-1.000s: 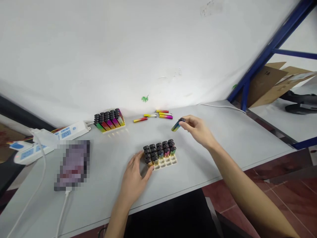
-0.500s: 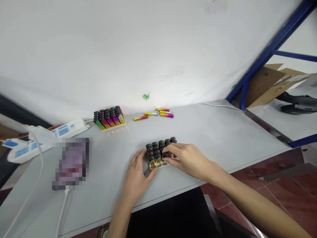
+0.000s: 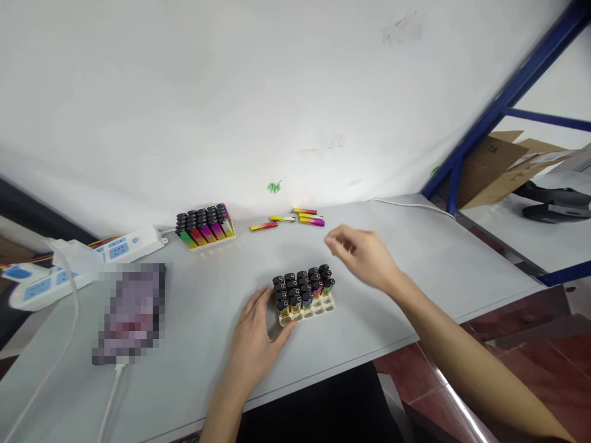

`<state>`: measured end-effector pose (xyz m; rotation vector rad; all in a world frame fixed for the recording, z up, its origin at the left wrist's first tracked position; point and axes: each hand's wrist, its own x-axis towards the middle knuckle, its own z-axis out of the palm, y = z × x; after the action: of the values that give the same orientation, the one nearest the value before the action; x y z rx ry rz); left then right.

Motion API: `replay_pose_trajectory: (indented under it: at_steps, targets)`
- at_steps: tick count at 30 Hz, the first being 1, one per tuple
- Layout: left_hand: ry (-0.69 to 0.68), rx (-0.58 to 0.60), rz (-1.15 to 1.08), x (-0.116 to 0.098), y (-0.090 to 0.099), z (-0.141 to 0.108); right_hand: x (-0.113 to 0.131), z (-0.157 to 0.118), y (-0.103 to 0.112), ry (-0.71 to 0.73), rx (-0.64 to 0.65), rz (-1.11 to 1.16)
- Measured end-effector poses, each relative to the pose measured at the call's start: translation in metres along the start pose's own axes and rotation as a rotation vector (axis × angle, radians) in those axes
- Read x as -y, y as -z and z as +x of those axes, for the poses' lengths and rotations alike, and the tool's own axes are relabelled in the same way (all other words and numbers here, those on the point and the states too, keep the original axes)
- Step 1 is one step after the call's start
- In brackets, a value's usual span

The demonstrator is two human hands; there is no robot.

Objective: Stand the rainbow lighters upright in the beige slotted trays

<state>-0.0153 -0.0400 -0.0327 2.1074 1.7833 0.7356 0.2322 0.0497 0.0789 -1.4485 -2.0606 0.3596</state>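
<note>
A cream tray (image 3: 318, 309) stands near the front of the grey table, holding several upright lighters (image 3: 295, 303) with black tops; its front slots and some at the right are bare. Against its left side rests my left hand (image 3: 258, 335), thumb at the front left corner and fingers along the edge, spread around it. My right hand (image 3: 362, 252) hovers above the table, up and to the right of the tray, fingers curled with thumb and forefinger close together. Whether anything is between them is too small to tell. Several loose lighters (image 3: 311, 222) lie near the wall.
A second tray full of colourful lighters (image 3: 206, 229) stands at the back left. Left of it are a white power strip (image 3: 124, 245) and a blurred device (image 3: 132, 311) with a cable. A blue frame (image 3: 455, 184) and cardboard boxes (image 3: 489, 166) are at the right.
My right hand has left the lighters in the tray and moved up and to the right. A lighter it was touching now stands in the tray. My left hand stays at the tray's side.
</note>
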Motion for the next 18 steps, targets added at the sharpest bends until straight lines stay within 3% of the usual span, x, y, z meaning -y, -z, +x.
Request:
replay_pose_trajectory:
  at_steps: [2, 5, 7, 10, 14, 18]
  targets:
    - [0.006, -0.004, -0.007, 0.0, 0.0, 0.0, -0.024, 0.027, -0.012, -0.07, -0.058, -0.025]
    - [0.012, -0.009, -0.028, 0.0, 0.002, 0.0, -0.058, 0.057, -0.043, -0.171, -0.034, -0.143]
    - [0.021, -0.004, -0.041, -0.001, 0.004, 0.0, -0.073, 0.065, -0.065, -0.201, 0.016, -0.256]
    - [0.041, 0.005, -0.063, -0.003, 0.006, 0.001, -0.086, 0.064, -0.086, -0.205, -0.017, -0.344]
    - [0.057, -0.004, -0.08, -0.002, 0.005, 0.001, -0.093, 0.058, -0.09, -0.201, -0.07, -0.309]
    - [0.069, -0.014, -0.073, 0.0, 0.004, 0.0, -0.096, 0.055, -0.083, -0.2, -0.212, -0.012]
